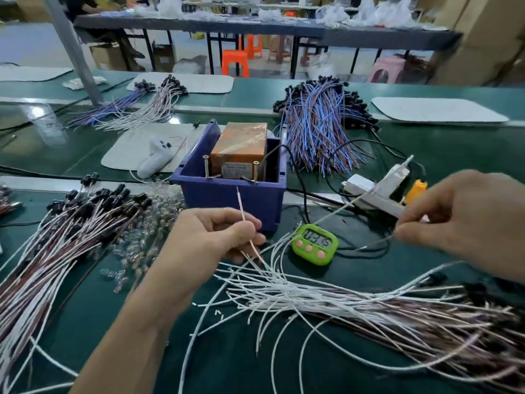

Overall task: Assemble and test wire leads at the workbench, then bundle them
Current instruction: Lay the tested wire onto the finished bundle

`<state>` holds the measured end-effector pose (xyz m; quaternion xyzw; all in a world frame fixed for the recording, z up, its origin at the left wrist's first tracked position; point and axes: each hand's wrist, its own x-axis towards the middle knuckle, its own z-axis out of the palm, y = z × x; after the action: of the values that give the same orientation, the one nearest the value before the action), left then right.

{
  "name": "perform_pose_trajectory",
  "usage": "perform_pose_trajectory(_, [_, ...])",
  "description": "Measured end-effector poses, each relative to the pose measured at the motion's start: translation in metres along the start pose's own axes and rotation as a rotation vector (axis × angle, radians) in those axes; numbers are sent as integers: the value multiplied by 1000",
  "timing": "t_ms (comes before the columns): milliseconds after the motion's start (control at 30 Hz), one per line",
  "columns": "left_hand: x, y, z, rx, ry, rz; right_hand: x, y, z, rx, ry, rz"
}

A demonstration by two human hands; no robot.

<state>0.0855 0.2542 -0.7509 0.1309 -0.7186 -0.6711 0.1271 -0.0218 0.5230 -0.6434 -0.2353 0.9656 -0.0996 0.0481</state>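
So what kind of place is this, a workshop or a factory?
Probably a small electronics assembly factory. Long green workbenches carry heaps of cut wire leads, a green timer sits by the work, and more tables, plastic stools and cartons stand behind.

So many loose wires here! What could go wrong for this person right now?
Tangling: the lead pinched by the left hand runs down into the loose white pile, so pulling might drag neighbours along. Slipping: the right hand holds its thin lead by a pinch alone. Knocking: the green timer lies at the pile's edge, where shifting wires could nudge it.
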Motion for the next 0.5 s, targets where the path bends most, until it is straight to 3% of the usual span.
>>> perform_pose_trajectory(100, [-6, -11, 31, 220, -108, -107, -14, 32, 1, -104, 16, 127])
perform_pose_trajectory(233, [-14, -25, 63, 449, -40, -135, -28, 58, 33, -136, -49, 148])
perform_pose_trajectory(367, [-17, -27, 63, 629, 36, -67, -37, 62, 87, 37, -4, 132])
perform_pose_trajectory(500, [-11, -31, 53, 613, 133, -97, -44, 61, 133, 221, 110, 50])
